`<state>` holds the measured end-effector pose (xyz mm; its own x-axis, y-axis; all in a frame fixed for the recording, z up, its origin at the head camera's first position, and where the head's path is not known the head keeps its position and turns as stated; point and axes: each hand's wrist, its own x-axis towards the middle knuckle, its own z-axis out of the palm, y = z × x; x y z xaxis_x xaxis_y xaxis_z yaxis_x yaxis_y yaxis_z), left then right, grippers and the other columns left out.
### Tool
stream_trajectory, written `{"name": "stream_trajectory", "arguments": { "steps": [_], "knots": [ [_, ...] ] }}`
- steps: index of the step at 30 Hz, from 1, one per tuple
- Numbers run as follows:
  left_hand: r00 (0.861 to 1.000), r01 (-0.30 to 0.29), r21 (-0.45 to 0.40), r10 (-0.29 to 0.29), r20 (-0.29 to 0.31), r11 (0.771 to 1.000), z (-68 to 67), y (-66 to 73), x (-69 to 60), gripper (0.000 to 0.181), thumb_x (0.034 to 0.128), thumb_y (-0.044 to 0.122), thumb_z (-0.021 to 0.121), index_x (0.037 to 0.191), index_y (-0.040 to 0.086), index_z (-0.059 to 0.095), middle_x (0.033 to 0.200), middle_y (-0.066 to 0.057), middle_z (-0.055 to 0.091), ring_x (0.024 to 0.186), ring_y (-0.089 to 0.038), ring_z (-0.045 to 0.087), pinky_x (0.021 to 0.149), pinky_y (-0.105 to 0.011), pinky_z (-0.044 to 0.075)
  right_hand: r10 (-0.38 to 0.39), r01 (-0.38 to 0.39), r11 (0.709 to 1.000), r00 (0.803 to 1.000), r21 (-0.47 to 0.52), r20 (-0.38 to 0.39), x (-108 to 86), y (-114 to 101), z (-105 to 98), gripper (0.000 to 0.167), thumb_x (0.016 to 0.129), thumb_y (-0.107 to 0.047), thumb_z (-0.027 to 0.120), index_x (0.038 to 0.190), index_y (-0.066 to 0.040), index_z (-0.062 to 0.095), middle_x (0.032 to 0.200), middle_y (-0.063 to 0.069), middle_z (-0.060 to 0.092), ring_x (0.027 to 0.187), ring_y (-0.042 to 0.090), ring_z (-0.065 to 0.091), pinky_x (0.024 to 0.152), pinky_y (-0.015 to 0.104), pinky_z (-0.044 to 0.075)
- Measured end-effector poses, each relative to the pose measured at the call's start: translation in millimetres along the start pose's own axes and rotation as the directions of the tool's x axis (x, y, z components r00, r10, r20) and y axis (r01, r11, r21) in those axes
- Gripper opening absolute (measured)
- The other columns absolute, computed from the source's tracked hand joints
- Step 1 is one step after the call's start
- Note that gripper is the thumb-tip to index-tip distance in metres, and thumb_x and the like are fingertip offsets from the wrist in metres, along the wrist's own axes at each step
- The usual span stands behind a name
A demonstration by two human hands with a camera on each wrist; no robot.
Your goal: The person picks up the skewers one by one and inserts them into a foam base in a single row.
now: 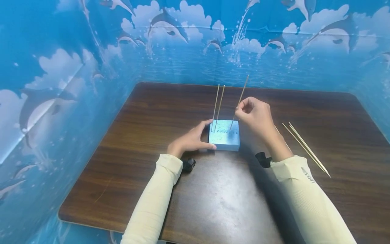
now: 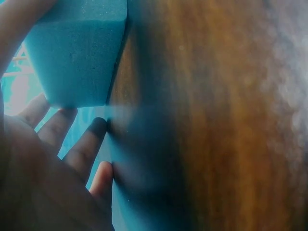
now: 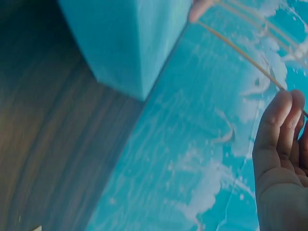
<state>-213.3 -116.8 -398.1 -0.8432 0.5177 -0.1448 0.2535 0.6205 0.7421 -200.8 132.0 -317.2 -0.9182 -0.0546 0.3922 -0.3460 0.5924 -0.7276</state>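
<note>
A light blue block (image 1: 224,137) with a row of small holes across its top sits on the table. Two thin sticks (image 1: 220,105) stand upright in holes near its left end. My left hand (image 1: 190,139) grips the block's left side, thumb at the near corner and fingers at the far one; the left wrist view shows its fingertips against the block (image 2: 77,62). Between thumb and fingers my right hand (image 1: 257,117) pinches a third stick (image 1: 243,88), tilted, its lower end at the holes right of the middle. Whether that end is inside a hole I cannot tell.
Several loose sticks (image 1: 307,147) lie on the brown table (image 1: 344,135) to the right of my right hand, one partly hidden by the wrist. A blue curtain with dolphins (image 1: 189,61) hangs behind the table and along its left side.
</note>
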Motion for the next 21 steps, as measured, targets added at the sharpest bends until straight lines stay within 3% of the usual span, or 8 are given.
{"name": "stream_trajectory", "arguments": {
  "steps": [6, 21],
  "knots": [
    [1.000, 0.001, 0.022, -0.001, 0.003, 1.000, -0.6, -2.8, 2.6, 0.109, 0.0758, 0.054, 0.081, 0.159, 0.031, 0.014, 0.166, 0.003, 0.015, 0.151, -0.019, 0.017, 0.120, -0.047, 0.023, -0.043, 0.043, 0.999, 0.999, 0.005, -0.001, 3.9, -5, 23, 0.003, 0.084, -0.005, 0.062, 0.085, -0.001, 0.062, 0.077, 0.010, 0.067, 0.068, 0.019, 0.053, 0.060, 0.024, 0.041],
    [1.000, 0.004, 0.022, -0.004, 0.003, 1.000, 0.7, -2.5, 2.0, 0.107, 0.0773, 0.053, 0.080, 0.158, 0.031, 0.015, 0.165, 0.004, 0.017, 0.151, -0.018, 0.018, 0.120, -0.047, 0.024, -0.120, 0.120, 0.993, 0.990, 0.002, 0.072, 5.0, -5, 38, 0.004, 0.083, -0.003, 0.060, 0.085, -0.001, 0.063, 0.075, 0.008, 0.067, 0.067, 0.017, 0.056, 0.062, 0.028, 0.046]
  ]
}}
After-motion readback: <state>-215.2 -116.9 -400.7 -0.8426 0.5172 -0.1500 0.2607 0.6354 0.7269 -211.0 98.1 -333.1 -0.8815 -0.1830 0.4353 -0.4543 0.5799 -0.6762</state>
